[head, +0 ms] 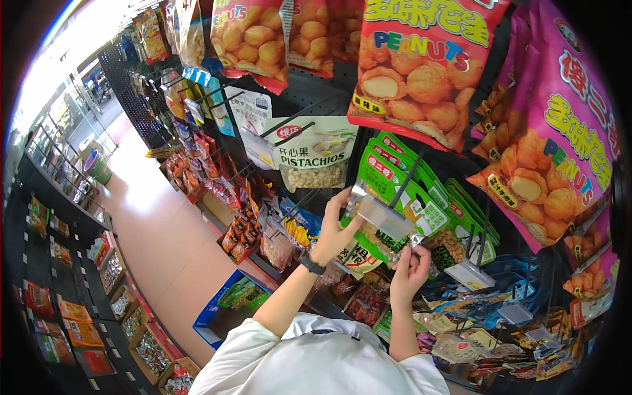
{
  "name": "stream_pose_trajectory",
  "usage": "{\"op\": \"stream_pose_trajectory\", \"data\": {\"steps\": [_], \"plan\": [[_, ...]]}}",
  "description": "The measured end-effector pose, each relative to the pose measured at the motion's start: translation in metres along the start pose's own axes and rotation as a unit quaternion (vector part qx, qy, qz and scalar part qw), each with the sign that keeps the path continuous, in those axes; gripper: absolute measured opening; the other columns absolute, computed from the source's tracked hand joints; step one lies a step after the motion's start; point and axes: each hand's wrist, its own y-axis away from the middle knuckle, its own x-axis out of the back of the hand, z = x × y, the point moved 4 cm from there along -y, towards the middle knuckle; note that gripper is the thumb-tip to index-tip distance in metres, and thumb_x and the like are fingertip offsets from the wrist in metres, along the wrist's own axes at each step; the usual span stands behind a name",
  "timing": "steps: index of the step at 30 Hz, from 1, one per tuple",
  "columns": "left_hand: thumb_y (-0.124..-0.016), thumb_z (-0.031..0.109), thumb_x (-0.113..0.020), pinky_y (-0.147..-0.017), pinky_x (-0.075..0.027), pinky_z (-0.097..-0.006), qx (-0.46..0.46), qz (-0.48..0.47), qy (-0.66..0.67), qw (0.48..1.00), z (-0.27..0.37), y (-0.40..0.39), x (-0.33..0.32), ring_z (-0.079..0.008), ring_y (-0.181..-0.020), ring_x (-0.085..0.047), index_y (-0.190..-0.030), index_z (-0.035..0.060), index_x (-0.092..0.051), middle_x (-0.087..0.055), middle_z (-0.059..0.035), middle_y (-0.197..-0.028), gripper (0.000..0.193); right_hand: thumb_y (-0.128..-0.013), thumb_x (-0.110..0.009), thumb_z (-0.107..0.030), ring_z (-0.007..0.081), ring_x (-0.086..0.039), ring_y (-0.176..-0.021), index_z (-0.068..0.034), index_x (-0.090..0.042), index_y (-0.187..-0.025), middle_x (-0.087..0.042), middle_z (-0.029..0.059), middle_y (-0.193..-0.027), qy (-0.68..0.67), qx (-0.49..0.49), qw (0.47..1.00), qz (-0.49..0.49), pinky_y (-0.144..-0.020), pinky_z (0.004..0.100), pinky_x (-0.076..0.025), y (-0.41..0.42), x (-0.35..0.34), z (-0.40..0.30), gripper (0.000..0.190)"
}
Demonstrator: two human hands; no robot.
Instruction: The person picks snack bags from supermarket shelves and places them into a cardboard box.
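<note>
Both hands are at a green snack bag (pixel 371 243) in front of a pegboard rack. My left hand (pixel 335 232) grips its left edge, thumb over the front. My right hand (pixel 411 270) pinches the silvery lower right corner between thumb and fingers. A clear price-tag holder (pixel 386 215) at the end of a metal hook (pixel 409 178) covers part of this bag. Behind it, several matching green bags (pixel 377 170) hang on the hook. Whether the held bag is on the hook is hidden by the tag holder.
A pistachio bag (pixel 316 158) hangs left of the hook, with large red peanut bags (pixel 419 79) above and pink peanut bags (pixel 548 163) to the right. Hook ends stick out nearby. A blue carton (pixel 210 316) with green bags stands on the floor. Another shelf (pixel 69 266) lines the aisle's left.
</note>
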Motion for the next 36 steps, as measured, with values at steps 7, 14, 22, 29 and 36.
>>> {"op": "stream_pose_trajectory", "data": {"steps": [7, 14, 22, 29, 36], "plan": [[-0.079, 0.008, -0.055, -0.082, -0.034, -0.0253, 0.054, 0.081, 0.135, 0.986, 0.016, 0.029, 0.011, -0.0128, -0.091, -0.044, -0.108, 0.0017, -0.041, -0.048, -0.005, -0.097, 0.032, -0.084, -0.049, -0.006, 0.0046, -0.048, -0.053, -0.002, -0.042, -0.09, -0.051, 0.0023, -0.07, -0.023, -0.006, 1.0, -0.013, -0.048, 0.0176, -0.044, 0.015, 0.001, -0.004, 0.01], [-0.079, 0.006, -0.055, -0.079, -0.034, -0.0247, 0.035, 0.137, 0.137, 0.981, 0.03, 0.044, 0.02, -0.0123, -0.088, -0.044, -0.105, 0.0016, -0.041, -0.048, -0.0042, -0.094, 0.029, -0.084, -0.047, -0.004, 0.0057, -0.043, -0.047, -0.002, -0.041, -0.088, -0.047, 0.0021, -0.064, -0.013, 0.025, 0.999, -0.04, -0.047, 0.02, -0.043, 0.024, -0.002, -0.012, 0.007], [-0.075, 0.005, -0.058, -0.078, -0.035, -0.0258, 0.066, 0.163, 0.069, 0.982, 0.033, 0.062, 0.045, -0.0131, -0.085, -0.045, -0.109, 0.0002, -0.041, -0.046, -0.0058, -0.096, 0.039, -0.081, -0.049, -0.001, 0.0073, -0.051, -0.06, 0.001, -0.043, -0.086, -0.044, 0.0054, -0.085, -0.036, -0.016, 0.992, -0.124, -0.05, 0.0188, -0.047, 0.041, -0.012, -0.008, 0.007], [-0.064, 0.004, -0.066, -0.058, -0.039, -0.0259, 0.087, 0.212, -0.257, 0.939, 0.056, 0.114, 0.131, -0.0154, -0.068, -0.046, -0.09, 0.0003, -0.049, -0.046, -0.0084, -0.081, 0.032, -0.08, -0.051, 0.0, 0.0077, -0.046, -0.059, -0.001, -0.046, -0.084, -0.043, 0.0061, -0.082, -0.004, -0.061, 0.966, -0.251, -0.05, 0.0192, -0.04, 0.076, -0.053, 0.021, 0.007], [-0.068, 0.006, -0.065, -0.047, -0.039, -0.0192, 0.328, 0.334, -0.166, 0.868, 0.047, 0.222, 0.2, -0.0076, -0.055, -0.049, -0.079, 0.0019, -0.047, -0.049, -0.0044, -0.063, 0.021, -0.082, -0.052, -0.01, 0.0021, -0.04, -0.049, -0.005, -0.046, -0.084, -0.041, -0.0023, -0.065, -0.021, -0.159, 0.863, -0.48, -0.038, 0.0161, -0.034, 0.133, -0.14, 0.056, 0.007]]}}
